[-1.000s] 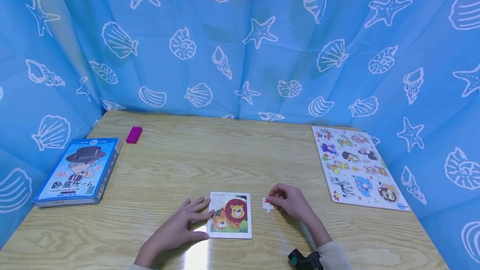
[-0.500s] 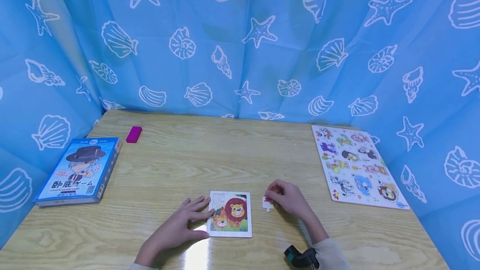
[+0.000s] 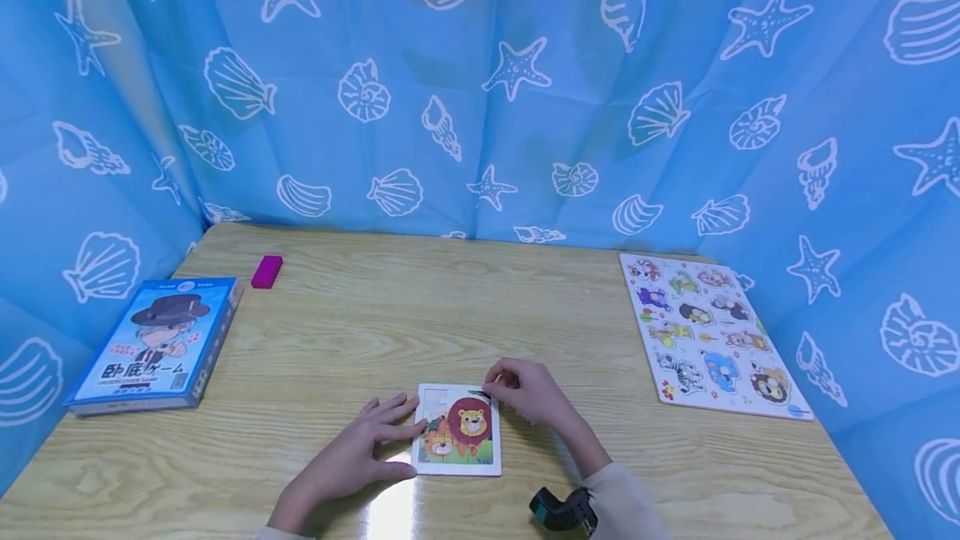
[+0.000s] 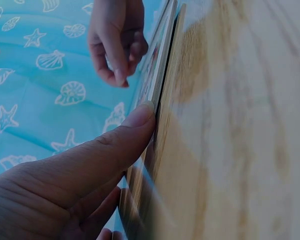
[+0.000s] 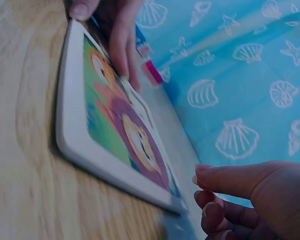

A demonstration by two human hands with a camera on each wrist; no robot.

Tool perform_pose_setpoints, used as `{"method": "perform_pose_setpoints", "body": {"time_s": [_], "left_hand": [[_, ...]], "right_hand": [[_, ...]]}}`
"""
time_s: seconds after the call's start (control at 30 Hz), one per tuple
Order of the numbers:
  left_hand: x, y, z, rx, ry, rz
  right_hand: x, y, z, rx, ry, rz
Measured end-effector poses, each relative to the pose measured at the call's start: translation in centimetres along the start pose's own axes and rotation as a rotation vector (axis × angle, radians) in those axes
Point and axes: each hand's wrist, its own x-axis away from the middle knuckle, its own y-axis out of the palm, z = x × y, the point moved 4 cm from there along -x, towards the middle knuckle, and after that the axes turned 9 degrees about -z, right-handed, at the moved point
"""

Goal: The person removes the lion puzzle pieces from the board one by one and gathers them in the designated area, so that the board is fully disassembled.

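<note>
A small framed jigsaw puzzle (image 3: pixel 471 427) with a lion picture lies on the table. Its upper-left part is pale in the head view. My left hand (image 3: pixel 367 448) rests along its left side, fingers spread; the left wrist view shows the thumb (image 4: pixel 140 116) against the frame's edge. My right hand (image 3: pixel 528 394) is at the frame's upper-right corner, fingers bent and thumb near them. In the right wrist view the right hand (image 5: pixel 255 200) shows nothing clear between its fingertips. The loose jigsaw piece that lay right of the frame is not plainly visible now.
A blue game box (image 3: pixel 153 344) lies at the left, with a magenta block (image 3: pixel 267 272) behind it. An animal peg puzzle board (image 3: pixel 712 340) lies at the right. A blue shell-patterned curtain (image 3: pixel 480 90) hangs behind the wooden table (image 3: pixel 420 298).
My right hand has moved left from beside the loose jigsaw piece to the frame's upper-right corner. The piece is no longer plainly seen. My left hand has stayed in place.
</note>
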Motion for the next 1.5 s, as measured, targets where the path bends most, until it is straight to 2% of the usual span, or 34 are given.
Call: {"method": "perform_pose_setpoints", "body": {"time_s": [0.2, 0.4, 0.77, 1.2, 1.5], "left_hand": [[-0.1, 0.0, -0.1, -0.008, 0.006, -0.003], [-0.1, 0.0, -0.1, -0.017, 0.017, 0.001], [-0.1, 0.0, 0.0, -0.009, 0.016, 0.001], [0.1, 0.1, -0.1, 0.006, 0.014, 0.008], [0.1, -0.2, 0.2, 0.005, 0.009, 0.002]], "right_hand": [[-0.9, 1.7, -1.1, 0.020, -0.065, -0.069], [-1.5, 2.5, -1.5, 0.060, -0.068, -0.107], [-1.9, 2.6, -1.7, 0.126, -0.064, -0.146], [-1.8, 2.4, -2.1, 0.169, -0.154, -0.200], [-1.9, 2.4, -2.5, 0.199, -0.124, -0.274]]}}
